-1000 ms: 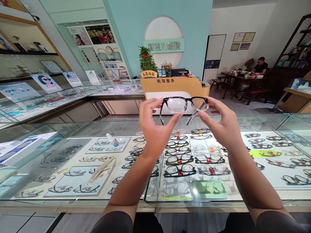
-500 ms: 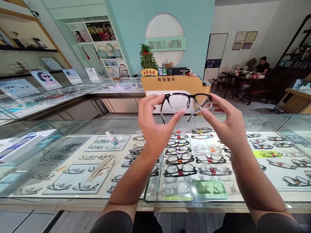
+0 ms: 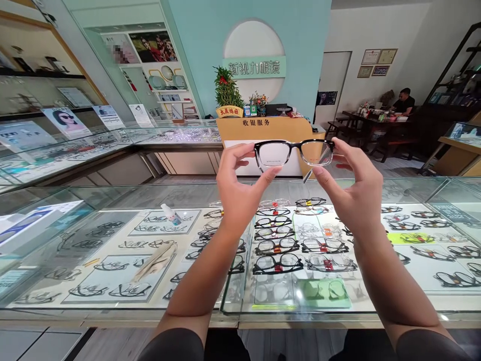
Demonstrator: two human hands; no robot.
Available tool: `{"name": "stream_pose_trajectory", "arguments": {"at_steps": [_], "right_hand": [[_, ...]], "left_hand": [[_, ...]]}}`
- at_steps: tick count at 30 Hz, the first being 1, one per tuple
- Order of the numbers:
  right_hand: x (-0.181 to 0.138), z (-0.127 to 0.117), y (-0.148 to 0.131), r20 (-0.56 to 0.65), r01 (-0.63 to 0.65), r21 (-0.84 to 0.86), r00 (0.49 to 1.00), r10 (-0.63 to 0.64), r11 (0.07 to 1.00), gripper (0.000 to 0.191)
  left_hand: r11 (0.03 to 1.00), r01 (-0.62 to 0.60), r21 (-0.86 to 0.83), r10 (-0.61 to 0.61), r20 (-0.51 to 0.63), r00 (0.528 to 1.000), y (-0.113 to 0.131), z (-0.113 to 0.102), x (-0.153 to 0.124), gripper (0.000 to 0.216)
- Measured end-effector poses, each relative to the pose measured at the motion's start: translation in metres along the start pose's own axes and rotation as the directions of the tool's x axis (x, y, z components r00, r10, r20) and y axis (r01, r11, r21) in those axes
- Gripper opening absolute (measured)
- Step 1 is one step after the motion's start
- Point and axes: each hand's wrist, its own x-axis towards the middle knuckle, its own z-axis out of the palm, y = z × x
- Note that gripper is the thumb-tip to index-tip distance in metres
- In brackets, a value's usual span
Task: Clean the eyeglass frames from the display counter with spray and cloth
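Note:
A pair of glasses (image 3: 293, 152) with a frame black on top and clear below is held up at chest height above a glass display counter (image 3: 112, 200). My left hand (image 3: 237, 193) pinches the frame's left end between thumb and fingers. My right hand (image 3: 351, 193) pinches the right end the same way. The lenses face away from me and one temple hangs down near my right thumb. Below my hands, rows of dark-framed glasses (image 3: 277, 246) lie inside the counter.
A small spray bottle (image 3: 171, 214) and a beige cloth (image 3: 156, 260) lie on the counter at the left. A green cloth (image 3: 325, 292) lies under the glass. A wooden cashier desk (image 3: 270, 129) stands behind. A person sits at a table (image 3: 404, 103) at the far right.
Both hands have lifted the glasses slightly and shifted them to the right. The frame has turned more level, and the left temple is no longer visible hanging down.

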Motion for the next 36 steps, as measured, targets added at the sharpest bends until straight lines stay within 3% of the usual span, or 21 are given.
{"name": "stream_pose_trajectory", "arguments": {"at_steps": [6,17,24,30,36], "right_hand": [[-0.002,-0.001,-0.006,-0.052,0.046,-0.067,0.997,-0.050,0.997,0.055],[-0.001,0.000,-0.005,-0.044,0.015,-0.065,0.999,-0.018,0.998,0.052],[0.000,0.003,0.000,0.042,-0.031,-0.050,0.999,0.033,0.998,0.053],[-0.001,0.004,0.004,0.077,-0.083,0.010,0.994,0.082,0.996,0.052],[-0.001,0.003,0.007,0.013,0.041,0.103,0.999,-0.043,0.994,0.056]], "left_hand": [[0.984,0.126,-0.124,-0.115,0.093,0.989,-0.012,0.002,0.005,0.058],[0.979,0.173,-0.110,-0.163,0.093,0.982,-0.011,0.001,0.006,0.060],[1.000,-0.006,0.030,0.007,-0.023,1.000,-0.005,0.002,0.002,0.057],[0.988,-0.096,0.117,0.100,-0.028,0.995,0.004,0.001,-0.001,0.056],[0.982,-0.167,0.089,0.172,-0.053,0.984,0.009,-0.001,-0.004,0.059]]}}
